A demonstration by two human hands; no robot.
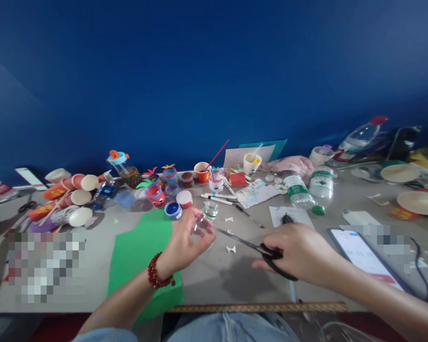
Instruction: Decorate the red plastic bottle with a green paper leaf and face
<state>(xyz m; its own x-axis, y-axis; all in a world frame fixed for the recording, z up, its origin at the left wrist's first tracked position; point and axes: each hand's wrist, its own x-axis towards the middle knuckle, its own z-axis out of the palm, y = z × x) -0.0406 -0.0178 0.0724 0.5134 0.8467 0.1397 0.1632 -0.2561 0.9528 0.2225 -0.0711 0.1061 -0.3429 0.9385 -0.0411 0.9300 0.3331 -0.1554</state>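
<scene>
My left hand [190, 235], with a red bead bracelet at its wrist, is curled around a clear plastic bottle piece [211, 210]. Its rounded see-through end stands out past the fingers. In my right hand [296, 251] is a pair of black-handled scissors [240, 238], whose blades point left toward the plastic piece. The tips look close to it; whether they touch, I cannot tell. Below the blades lies a small white paper scrap [231, 249]. A sheet of green felt or paper [142, 256] lies under my left forearm.
Paint jars [173, 210], decorated red cups [155, 194] and pens [217, 199] stand or lie behind my hands. Plastic bottles [321, 187] are at back right, a lit phone [365, 261] beside my right forearm. Stacked paper cups [80, 216] lie left. A blue wall rises behind.
</scene>
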